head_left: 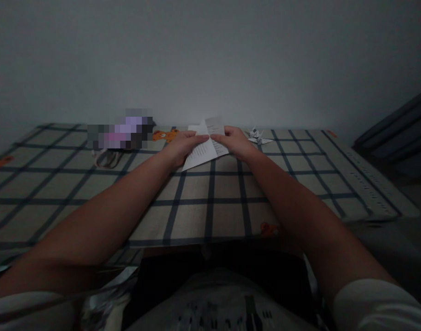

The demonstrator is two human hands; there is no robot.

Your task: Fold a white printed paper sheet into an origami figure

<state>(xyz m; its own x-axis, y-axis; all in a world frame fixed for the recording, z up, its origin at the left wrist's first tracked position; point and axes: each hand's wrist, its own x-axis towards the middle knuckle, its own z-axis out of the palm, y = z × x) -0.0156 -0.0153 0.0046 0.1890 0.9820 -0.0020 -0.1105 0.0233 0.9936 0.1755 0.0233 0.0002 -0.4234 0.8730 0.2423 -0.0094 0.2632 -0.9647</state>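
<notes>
As our left hand (183, 146) and right hand (236, 141) clamped printed paper (202, 157) mid-frame, we saw it creased but, seemingly, only partly folded

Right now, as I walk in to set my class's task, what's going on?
A person holds a creased, printed sheet between the left hand and right hand, both thumbs near its middle. It is over a checked tablecloth; whether it touches is unclear. Beside the right hand lies folded paperwork; off to the left, a purple item, too blurred to identify.
</notes>
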